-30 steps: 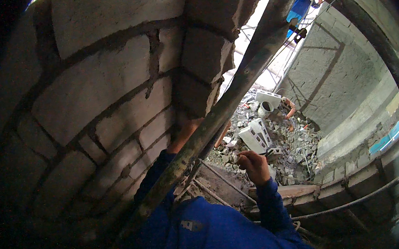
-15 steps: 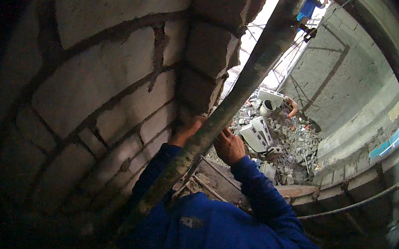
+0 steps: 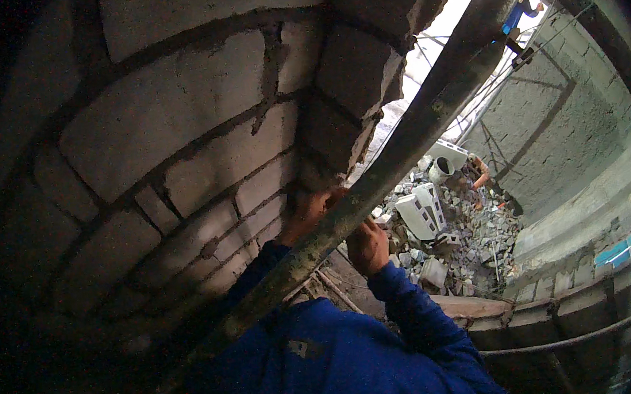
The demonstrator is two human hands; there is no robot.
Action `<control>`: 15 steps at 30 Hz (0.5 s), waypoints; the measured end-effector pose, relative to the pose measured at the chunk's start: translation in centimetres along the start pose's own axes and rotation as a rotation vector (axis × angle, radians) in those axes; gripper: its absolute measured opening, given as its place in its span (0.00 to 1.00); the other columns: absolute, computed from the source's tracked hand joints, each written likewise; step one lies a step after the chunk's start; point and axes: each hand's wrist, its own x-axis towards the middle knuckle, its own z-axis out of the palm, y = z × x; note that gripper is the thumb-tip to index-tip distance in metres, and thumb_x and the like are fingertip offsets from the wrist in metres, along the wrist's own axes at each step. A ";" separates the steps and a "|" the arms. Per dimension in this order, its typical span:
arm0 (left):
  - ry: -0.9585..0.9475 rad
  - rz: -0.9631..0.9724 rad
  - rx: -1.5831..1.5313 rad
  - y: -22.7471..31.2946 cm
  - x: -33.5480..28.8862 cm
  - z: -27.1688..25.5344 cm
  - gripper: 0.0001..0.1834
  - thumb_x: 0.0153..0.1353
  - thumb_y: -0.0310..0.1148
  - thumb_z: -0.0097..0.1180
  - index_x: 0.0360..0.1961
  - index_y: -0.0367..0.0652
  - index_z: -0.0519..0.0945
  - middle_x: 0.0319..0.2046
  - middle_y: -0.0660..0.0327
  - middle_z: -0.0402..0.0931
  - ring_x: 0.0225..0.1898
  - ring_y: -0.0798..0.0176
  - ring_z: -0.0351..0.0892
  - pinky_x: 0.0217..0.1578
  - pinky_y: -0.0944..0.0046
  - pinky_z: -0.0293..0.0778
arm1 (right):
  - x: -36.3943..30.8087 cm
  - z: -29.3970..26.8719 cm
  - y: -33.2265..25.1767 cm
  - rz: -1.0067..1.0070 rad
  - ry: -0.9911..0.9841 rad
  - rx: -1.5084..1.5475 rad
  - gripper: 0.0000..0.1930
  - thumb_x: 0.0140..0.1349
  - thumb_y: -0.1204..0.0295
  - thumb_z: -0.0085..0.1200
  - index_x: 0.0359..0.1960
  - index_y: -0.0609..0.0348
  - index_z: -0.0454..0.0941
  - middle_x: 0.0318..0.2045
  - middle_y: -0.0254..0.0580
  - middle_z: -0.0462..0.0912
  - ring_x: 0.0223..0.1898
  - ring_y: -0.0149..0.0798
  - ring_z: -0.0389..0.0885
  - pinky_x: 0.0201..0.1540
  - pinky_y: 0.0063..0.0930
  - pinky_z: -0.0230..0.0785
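Observation:
Both my hands work close together by the broken end of a block wall [image 3: 163, 105], with a long metal pole [image 3: 393, 162] slanting across in front of them. My left hand [image 3: 307, 218] is in shadow between the wall and the pole. Its fingers look curled, but the pole hides part of them. On the other side of the pole, my right hand [image 3: 369, 248] is closed, its fingers bent toward the left hand. Whatever either hand grips is hidden behind the pole or too dark to make out.
Below to the right lies rubble [image 3: 479, 240] with pale hollow blocks [image 3: 420, 211] and a round bucket [image 3: 441, 169]. Another person's arm [image 3: 481, 174] reaches into it. A person in blue [image 3: 516, 16] is at the upper right. A grey wall [image 3: 545, 130] rises beyond.
The view has shifted, so the wall, pole and rubble sit farther right in the picture. My hands stay close together beside the pole, with small changes in finger position.

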 end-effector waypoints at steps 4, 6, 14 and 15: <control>0.022 0.263 -0.195 -5.3 1.2 0.6 0.25 0.61 0.38 0.59 0.56 0.40 0.70 0.52 0.58 0.73 0.49 0.65 0.73 0.50 0.63 0.71 | -0.8 1.4 -0.6 -0.087 -0.042 -0.037 0.28 0.49 0.74 0.56 0.57 0.51 0.71 0.45 0.49 0.74 0.41 0.56 0.77 0.40 0.42 0.73; 0.085 0.260 -0.168 -7.0 0.6 0.6 0.24 0.61 0.37 0.59 0.56 0.40 0.70 0.52 0.58 0.72 0.48 0.64 0.73 0.49 0.63 0.71 | -0.7 1.4 -1.2 -0.011 -0.055 0.029 0.29 0.49 0.73 0.56 0.57 0.51 0.70 0.47 0.50 0.73 0.44 0.56 0.76 0.41 0.41 0.73; 0.398 0.136 -0.025 -5.5 -1.5 1.4 0.23 0.62 0.37 0.58 0.54 0.39 0.69 0.50 0.56 0.71 0.46 0.62 0.73 0.48 0.61 0.71 | 2.0 0.9 -3.2 -0.026 -0.183 -0.016 0.31 0.51 0.68 0.57 0.60 0.55 0.65 0.52 0.55 0.68 0.51 0.58 0.71 0.46 0.42 0.72; 0.436 0.125 -0.037 -5.4 -1.5 1.6 0.22 0.62 0.37 0.58 0.54 0.39 0.68 0.50 0.56 0.71 0.46 0.62 0.73 0.48 0.61 0.71 | 2.1 0.8 -3.5 -0.023 -0.187 0.017 0.31 0.52 0.68 0.57 0.60 0.56 0.65 0.52 0.55 0.68 0.51 0.58 0.71 0.47 0.42 0.72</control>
